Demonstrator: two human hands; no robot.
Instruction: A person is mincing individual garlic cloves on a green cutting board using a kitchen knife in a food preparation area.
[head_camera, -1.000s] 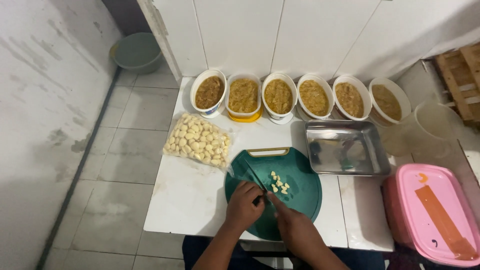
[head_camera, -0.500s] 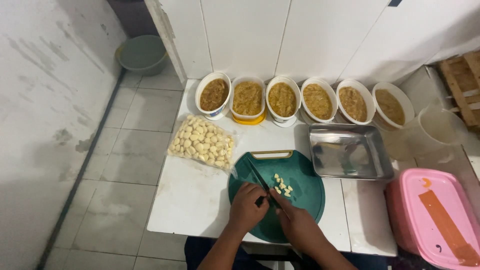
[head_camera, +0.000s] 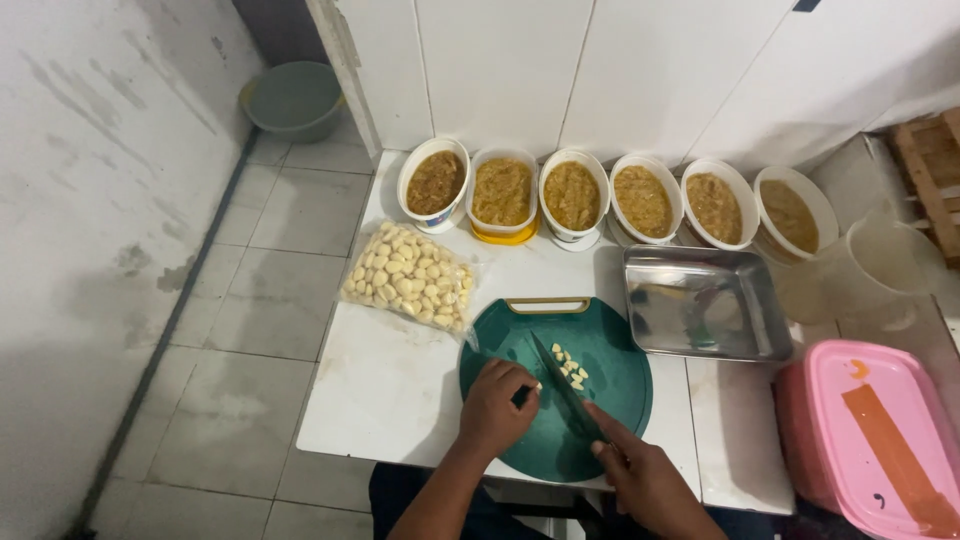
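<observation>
Green round plastic cutting board (head_camera: 600, 400) at lower centre carries pale chopped garlic pieces (head_camera: 568, 366), where the left hand (head_camera: 497, 410) curls closed beside them and the right hand (head_camera: 640, 478) grips a dark knife (head_camera: 560, 380), below a clear bag of peeled cloves (head_camera: 408, 278).

Logged from my feed: six tubs of brown paste (head_camera: 571, 195), steel tray (head_camera: 703, 303), pink lidded box (head_camera: 880, 430), grey basin (head_camera: 294, 98).

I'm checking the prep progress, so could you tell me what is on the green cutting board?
On the green cutting board: small pale chopped pieces and a knife; both hands cover part.
</observation>
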